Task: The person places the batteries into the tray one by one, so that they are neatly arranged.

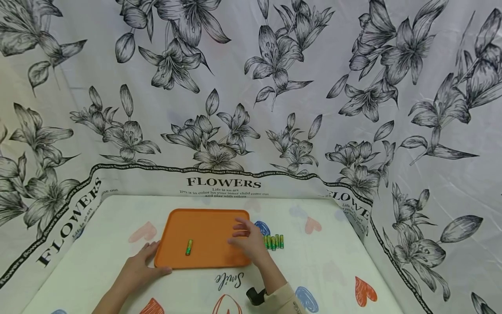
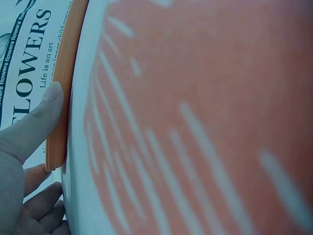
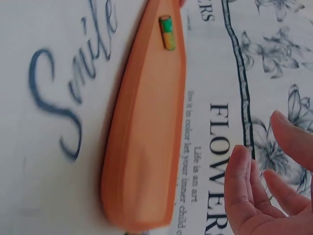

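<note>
An orange tray (image 1: 211,237) lies on the printed tablecloth, with a single green-and-yellow battery (image 1: 189,247) on its left part. My left hand (image 1: 142,264) grips the tray's near left corner, thumb along the front edge and fingers by the left side. The left wrist view shows that thumb (image 2: 53,98) pressed against the rim. Over the tray's right side hovers my right hand (image 1: 248,240), fingers parted and nothing held. In the right wrist view its fingers (image 3: 239,181) are loosely bent. Several more batteries (image 1: 273,242) stand in a row just right of the tray, partly hidden by this hand.
The white tablecloth (image 1: 329,266) carries printed hearts, blue scribbles and the word Smile. A flower-patterned curtain (image 1: 235,96) surrounds the table at the back and sides. A black object (image 1: 256,296) sits at the right sleeve (image 1: 286,301).
</note>
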The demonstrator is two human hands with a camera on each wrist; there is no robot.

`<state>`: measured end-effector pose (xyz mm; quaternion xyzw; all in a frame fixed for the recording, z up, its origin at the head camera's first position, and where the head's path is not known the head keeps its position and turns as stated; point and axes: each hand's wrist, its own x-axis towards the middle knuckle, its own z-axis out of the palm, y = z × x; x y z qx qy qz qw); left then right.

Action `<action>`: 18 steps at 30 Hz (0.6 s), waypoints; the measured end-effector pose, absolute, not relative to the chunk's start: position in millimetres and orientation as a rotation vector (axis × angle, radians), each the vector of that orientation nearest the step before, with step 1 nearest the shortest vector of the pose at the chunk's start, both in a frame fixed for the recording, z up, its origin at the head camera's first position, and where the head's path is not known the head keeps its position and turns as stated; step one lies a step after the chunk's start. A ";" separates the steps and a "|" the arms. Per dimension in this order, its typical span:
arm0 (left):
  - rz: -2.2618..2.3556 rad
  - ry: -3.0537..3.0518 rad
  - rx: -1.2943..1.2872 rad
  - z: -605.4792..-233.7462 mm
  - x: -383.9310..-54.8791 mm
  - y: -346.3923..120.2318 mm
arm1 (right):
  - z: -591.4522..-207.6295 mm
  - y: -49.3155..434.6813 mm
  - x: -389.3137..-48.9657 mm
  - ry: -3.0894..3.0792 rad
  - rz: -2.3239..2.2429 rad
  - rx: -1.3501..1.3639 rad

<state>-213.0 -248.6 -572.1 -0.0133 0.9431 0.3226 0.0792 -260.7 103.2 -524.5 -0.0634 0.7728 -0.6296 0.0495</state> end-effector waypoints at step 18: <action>0.969 2.831 0.001 -574.9 -214.2 -251.0 | -539.9 203.2 -264.4 2.480 -1.873 -0.009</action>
